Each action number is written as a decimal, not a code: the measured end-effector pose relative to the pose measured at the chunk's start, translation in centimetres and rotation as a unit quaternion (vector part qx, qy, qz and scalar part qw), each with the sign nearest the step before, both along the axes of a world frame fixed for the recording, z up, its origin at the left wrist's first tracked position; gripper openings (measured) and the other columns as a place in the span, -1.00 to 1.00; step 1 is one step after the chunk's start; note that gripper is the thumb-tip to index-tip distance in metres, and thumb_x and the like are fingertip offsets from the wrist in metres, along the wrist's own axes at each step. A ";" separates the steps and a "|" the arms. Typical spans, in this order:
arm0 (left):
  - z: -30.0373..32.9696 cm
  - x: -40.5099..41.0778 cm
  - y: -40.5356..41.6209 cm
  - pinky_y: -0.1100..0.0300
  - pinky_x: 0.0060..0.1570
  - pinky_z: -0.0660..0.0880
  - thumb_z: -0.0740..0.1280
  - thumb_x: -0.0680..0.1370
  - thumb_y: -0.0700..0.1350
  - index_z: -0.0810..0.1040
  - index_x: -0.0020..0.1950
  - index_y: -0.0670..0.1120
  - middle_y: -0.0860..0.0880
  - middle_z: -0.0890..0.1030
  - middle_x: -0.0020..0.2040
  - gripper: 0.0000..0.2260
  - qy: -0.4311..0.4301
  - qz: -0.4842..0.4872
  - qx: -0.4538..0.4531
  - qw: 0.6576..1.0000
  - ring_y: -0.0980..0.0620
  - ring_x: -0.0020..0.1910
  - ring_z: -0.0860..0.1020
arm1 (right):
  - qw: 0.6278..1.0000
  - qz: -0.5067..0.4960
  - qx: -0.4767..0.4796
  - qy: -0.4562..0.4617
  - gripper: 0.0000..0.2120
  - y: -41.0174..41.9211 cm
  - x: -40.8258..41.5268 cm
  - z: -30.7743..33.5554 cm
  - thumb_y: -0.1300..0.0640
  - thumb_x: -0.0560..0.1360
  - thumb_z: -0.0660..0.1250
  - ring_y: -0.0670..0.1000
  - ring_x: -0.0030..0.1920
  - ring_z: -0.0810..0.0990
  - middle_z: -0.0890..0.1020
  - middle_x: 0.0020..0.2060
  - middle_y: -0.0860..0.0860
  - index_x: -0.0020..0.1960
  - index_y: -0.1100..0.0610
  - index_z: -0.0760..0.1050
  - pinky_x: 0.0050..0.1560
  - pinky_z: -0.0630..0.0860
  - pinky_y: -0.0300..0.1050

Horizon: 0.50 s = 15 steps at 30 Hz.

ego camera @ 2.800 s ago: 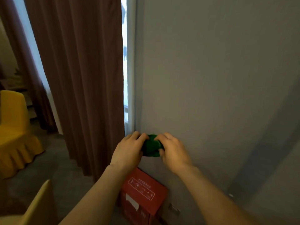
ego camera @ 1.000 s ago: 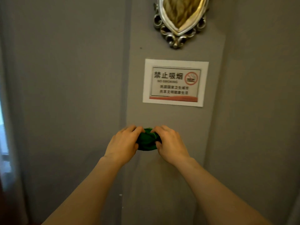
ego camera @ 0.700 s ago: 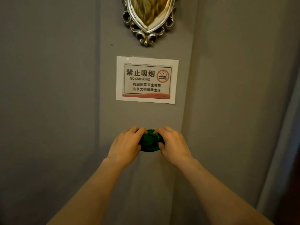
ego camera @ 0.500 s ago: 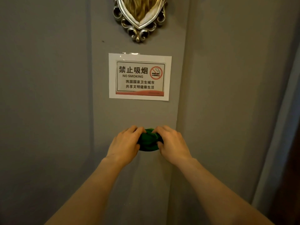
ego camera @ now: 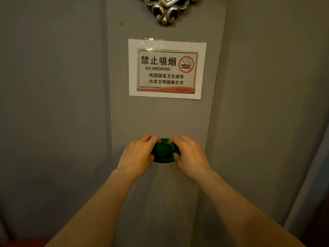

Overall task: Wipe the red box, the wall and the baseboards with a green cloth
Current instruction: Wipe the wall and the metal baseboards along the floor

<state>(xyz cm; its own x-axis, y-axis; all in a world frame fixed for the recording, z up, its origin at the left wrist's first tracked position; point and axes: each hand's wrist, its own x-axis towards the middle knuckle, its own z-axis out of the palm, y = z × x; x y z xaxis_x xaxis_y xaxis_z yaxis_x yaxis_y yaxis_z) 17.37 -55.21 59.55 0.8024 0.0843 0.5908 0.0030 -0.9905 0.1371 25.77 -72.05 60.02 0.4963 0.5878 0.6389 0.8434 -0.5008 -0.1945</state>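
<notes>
A bunched green cloth (ego camera: pixel 164 152) is held between both hands in front of the grey wall (ego camera: pixel 160 118), below a sign. My left hand (ego camera: pixel 138 155) grips its left side and my right hand (ego camera: pixel 189 155) grips its right side, fingers curled over the top. Whether the cloth touches the wall I cannot tell. A strip of red (ego camera: pixel 25 242) shows at the bottom left edge; it may be the red box. No baseboard is in view.
A white no-smoking sign (ego camera: pixel 167 69) is taped to the wall's raised middle panel. An ornate silver frame (ego camera: pixel 166 9) hangs above it. Grey wall panels lie to either side, and a pale vertical edge (ego camera: pixel 309 184) runs down the right.
The view swung from the curtain and red box up to the wall with the sign. Over the last second the sign shifted and grew closer; both hands keep hold of the cloth.
</notes>
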 end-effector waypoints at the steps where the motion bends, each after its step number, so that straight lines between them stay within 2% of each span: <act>1: -0.3 0.1 0.9 -0.09 -0.07 0.54 0.37 0.50 -0.28 0.44 0.29 -0.01 -0.05 0.53 0.17 -0.61 0.002 0.001 -0.002 1.000 -0.15 0.05 0.53 | 1.000 0.003 -0.001 0.002 -0.67 0.9 0.1 -0.3 0.33 0.44 0.33 0.12 -0.05 0.56 0.58 0.03 0.02 0.14 0.05 0.51 -0.09 0.53 0.09; 15: -7.9 2.7 10.3 -0.13 -0.03 0.55 0.38 0.51 -0.25 0.42 0.31 -0.01 -0.06 0.50 0.21 -0.60 0.091 -0.005 -0.021 0.996 -0.17 0.13 0.51 | 0.997 -0.018 -0.036 0.069 -0.64 10.1 1.9 -7.8 0.36 0.40 0.36 0.18 -0.06 0.58 0.58 0.03 0.05 0.12 0.06 0.52 -0.16 0.55 0.11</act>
